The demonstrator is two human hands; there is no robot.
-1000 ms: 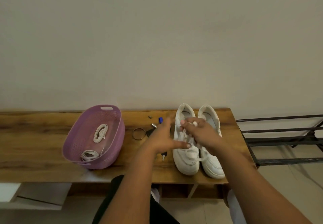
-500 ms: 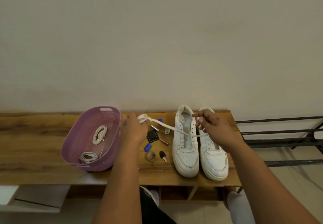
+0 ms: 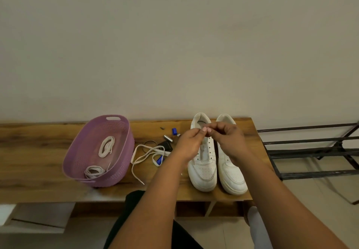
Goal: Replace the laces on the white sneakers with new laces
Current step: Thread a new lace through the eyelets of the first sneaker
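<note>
Sneakers [image 3: 217,163] at the wooden tabletop's [image 3: 38,151] right edge; hands [image 3: 207,141] meet above, fingertips pinched, contents unclear. Plain wall behind.

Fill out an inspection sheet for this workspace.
Surface: long wooden bench against a plain wall.
Job's things: two white sneakers side by side, both without laces; loose white lace on the bench; two coiled white laces in the purple plastic basket.
Clutter: small blue caps, silver cylinder, dark ring.
Grippers: left hand and right hand with fingertips meeting above the sneakers; what they pinch is unclear.
Cables: nothing seen.
Surroundings: black metal rack at right.
</note>
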